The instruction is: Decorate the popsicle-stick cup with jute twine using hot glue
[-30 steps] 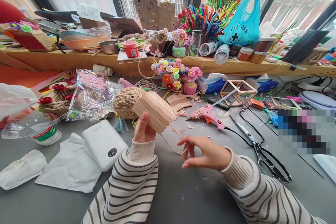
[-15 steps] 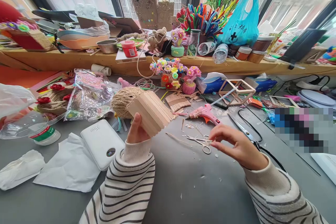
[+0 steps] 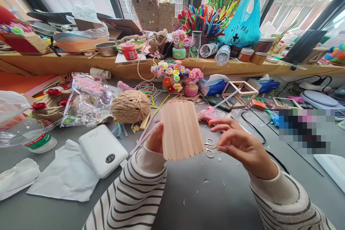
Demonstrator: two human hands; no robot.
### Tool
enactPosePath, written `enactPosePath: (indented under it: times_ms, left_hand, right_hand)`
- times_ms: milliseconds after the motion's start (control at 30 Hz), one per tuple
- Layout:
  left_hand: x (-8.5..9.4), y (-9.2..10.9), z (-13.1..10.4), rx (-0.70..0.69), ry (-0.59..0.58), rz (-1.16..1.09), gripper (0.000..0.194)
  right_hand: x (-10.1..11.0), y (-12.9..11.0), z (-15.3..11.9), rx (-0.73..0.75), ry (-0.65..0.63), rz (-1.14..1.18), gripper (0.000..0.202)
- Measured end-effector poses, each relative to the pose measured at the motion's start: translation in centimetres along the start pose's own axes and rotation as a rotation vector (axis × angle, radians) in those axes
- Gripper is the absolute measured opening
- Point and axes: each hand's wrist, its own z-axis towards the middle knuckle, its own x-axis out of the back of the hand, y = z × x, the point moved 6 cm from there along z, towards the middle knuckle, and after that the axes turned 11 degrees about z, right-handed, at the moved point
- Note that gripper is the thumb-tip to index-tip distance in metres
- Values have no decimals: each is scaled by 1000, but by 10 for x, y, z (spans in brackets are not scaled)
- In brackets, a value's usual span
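Note:
My left hand (image 3: 155, 139) grips the left edge of a panel of pale wooden craft sticks (image 3: 182, 131), held up above the grey table and slightly blurred. To its right is my right hand (image 3: 237, 145), thumb and fingertips brought near each other; a thin strand seems to be at the fingertips, too small to make out. Small scissors (image 3: 209, 148) lie between the panel and my right hand, their blades hidden by the panel. Behind them rests a pink glue gun (image 3: 207, 114), partly covered by the panel.
A twine ball (image 3: 130, 106), a white power bank (image 3: 102, 151) and white tissue (image 3: 66, 172) lie at the left. A wooden stick frame (image 3: 239, 94) stands behind on the right. Black cables run across the right side. A crowded shelf (image 3: 88, 65) spans the back.
My left hand has turned the stick panel upright and moved it right, uncovering the twine ball and covering part of the scissors and glue gun. My right hand has shifted little.

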Motion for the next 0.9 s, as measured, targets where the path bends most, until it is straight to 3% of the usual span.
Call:
enactPosePath:
  times_ms: [67,167,233,300,467,633,767,900]
  left_hand:
    - [5,14,-5,-107,86,-37,58]
    - [21,51,-15,-414,289,7,61]
    - [25,75,-25,-631,367,54,59]
    - [23,91,-31,-719,360,113,57]
    - [31,97,-40,-670,478,107,38]
    - [33,95,-36,-721,377,71,45]
    - [39,89,-34,-593,438,89,56]
    - [42,76,-34,-429,449,79,56]
  right_hand:
    - [6,6,0,-70,82,54,13]
    - [15,11,0,-178,140,53,30]
    - [22,10,-2,-243,143,-44,38]
    - [32,8,-6,-294,142,-153,34]
    - [64,7,-28,-407,137,-181,32]
    - [106,3,-46,-324,448,-48,32]
    - [126,1,-53,-213,661,36,33]
    - [130,-2,-53,-93,739,128,28]
